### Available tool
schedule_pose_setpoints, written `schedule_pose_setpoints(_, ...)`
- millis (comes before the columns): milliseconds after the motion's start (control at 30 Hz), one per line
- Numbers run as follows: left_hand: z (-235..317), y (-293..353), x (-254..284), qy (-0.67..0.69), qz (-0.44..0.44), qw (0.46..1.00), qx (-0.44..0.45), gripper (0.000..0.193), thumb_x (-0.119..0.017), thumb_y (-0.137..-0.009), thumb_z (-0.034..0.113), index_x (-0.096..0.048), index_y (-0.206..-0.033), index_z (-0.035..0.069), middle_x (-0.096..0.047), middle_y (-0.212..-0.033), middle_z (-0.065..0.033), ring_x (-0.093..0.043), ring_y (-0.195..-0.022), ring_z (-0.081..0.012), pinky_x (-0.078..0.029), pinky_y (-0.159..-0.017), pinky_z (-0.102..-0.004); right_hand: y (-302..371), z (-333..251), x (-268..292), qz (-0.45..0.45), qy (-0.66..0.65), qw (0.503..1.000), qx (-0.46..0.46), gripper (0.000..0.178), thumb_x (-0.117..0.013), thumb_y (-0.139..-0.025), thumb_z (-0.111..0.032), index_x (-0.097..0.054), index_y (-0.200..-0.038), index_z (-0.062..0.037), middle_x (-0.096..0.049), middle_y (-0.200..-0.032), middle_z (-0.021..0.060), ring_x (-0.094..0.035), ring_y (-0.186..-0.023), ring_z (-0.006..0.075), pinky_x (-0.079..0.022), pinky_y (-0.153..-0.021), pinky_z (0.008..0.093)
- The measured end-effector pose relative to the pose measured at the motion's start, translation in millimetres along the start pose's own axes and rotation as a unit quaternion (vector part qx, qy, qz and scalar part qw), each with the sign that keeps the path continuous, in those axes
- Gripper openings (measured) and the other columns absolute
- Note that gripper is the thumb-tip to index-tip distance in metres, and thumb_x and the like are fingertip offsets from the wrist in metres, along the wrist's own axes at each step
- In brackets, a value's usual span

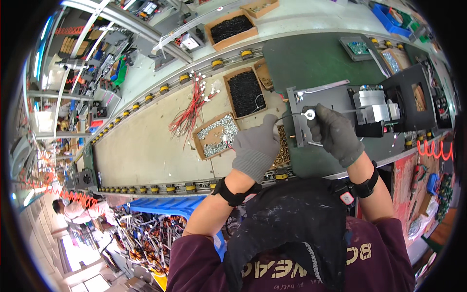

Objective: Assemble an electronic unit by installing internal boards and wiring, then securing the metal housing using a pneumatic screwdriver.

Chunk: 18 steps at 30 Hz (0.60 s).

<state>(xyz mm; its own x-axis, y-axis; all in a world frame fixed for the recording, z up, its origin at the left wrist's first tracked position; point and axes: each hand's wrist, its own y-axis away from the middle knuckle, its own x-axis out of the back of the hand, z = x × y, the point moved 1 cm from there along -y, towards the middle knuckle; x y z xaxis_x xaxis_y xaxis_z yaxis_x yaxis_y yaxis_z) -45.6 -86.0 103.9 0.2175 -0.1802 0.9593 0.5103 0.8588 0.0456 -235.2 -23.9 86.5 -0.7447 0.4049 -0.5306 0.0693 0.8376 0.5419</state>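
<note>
Both my hands wear grey gloves. My right hand (336, 135) pinches a small round white part (310, 114) with a silver centre. From that part a thin dark cable (288, 115) runs left to my left hand (258, 147), whose thumb and finger close on its end. Under my hands and to their right lies a dark metal housing (340, 100) with a bracket (294, 117) along its left side. A silver finned block (374, 113) sits inside the housing. A box of silver screws (214, 135) is just left of my left hand, which partly hides a box of brass-coloured screws (282, 151).
A green mat (304, 63) lies beneath the housing, on a line edged with yellow rollers. Red and white wires (189, 109) and a box of black screws (245, 92) lie to the left. A circuit board (358, 47) sits at the far right. Another person (80, 211) is at far left.
</note>
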Motion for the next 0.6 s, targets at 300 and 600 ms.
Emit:
schedule_pose_setpoints(300, 57.8, 21.8, -10.8, -0.078, 0.036, 0.994, 0.069, 0.016, -0.056, -0.081, 0.014, -0.056, -0.097, 0.013, -0.061, -0.057, -0.0073, -0.061, -0.051, -0.0262, -0.045, -0.051, -0.0414, -5.7, -15.1, 42.4, -0.158, 0.092, 0.982, -0.051, 0.019, -0.055, -0.09, -0.022, -0.061, -0.091, -0.0043, -0.059, -0.073, 0.0031, -0.054, -0.061, 0.0105, -0.046, -0.055, 0.0253)
schedule_pose_setpoints(600, -28.6, 110.3, 55.1, -0.144, 0.369, 0.88, 0.264, 0.028, -0.066, -0.072, 0.023, -0.065, -0.099, 0.016, -0.056, -0.109, -0.0097, -0.046, -0.113, -0.0268, -0.029, -0.1, -0.045, -58.2, 40.3, 23.0, -0.242, 0.163, 0.955, -0.054, 0.029, -0.055, -0.091, -0.013, -0.054, -0.117, -0.0013, -0.057, -0.086, 0.0003, -0.051, -0.072, 0.0063, -0.043, -0.06, 0.0199)
